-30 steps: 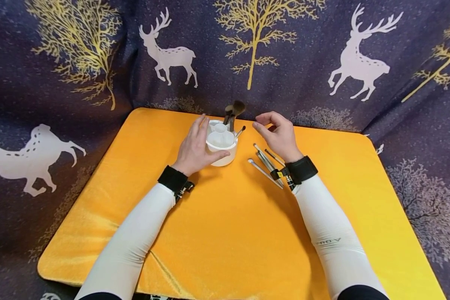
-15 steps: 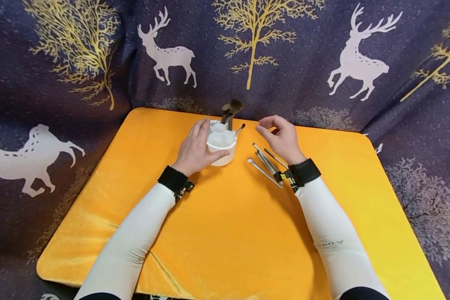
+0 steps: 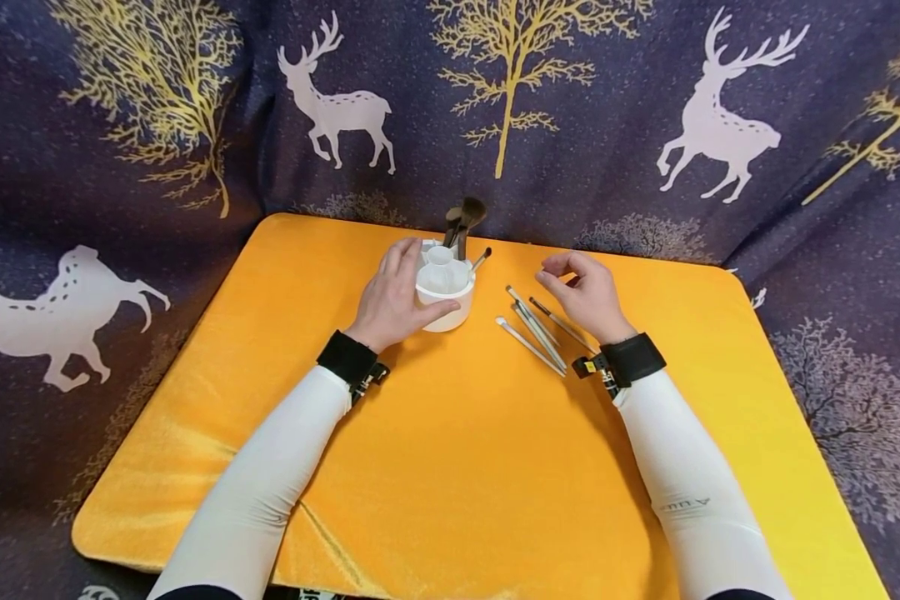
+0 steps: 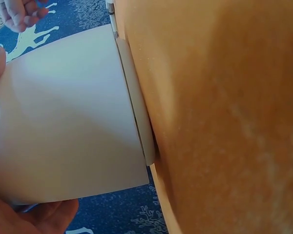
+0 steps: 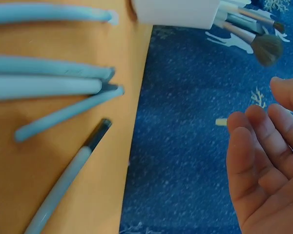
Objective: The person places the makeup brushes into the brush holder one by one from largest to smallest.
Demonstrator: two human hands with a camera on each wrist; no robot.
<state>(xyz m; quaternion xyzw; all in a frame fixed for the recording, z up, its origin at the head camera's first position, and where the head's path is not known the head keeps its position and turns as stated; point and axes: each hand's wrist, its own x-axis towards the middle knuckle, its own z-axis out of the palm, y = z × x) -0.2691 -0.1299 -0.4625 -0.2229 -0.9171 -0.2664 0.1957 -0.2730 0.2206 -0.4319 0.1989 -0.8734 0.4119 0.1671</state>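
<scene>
Orange cloth (image 3: 420,467): left fingers (image 3: 407,260) grip white brush holder (image 4: 68,117); right fingers (image 5: 241,156) curl loosely; sleeve lettering (image 3: 685,505) illegible.

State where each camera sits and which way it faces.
Head: worn on the head, facing forward and down at the yellow tabletop, white brush holder and loose makeup brushes; the left hand, right hand and white sleeves show.
Left wrist: on the left wrist, facing the holder's side; parts of the left hand show, and the right hand beyond.
Right wrist: on the right wrist, facing the loose makeup brushes and printed backdrop; the right hand shows.
Head and right wrist share the loose makeup brushes.
</scene>
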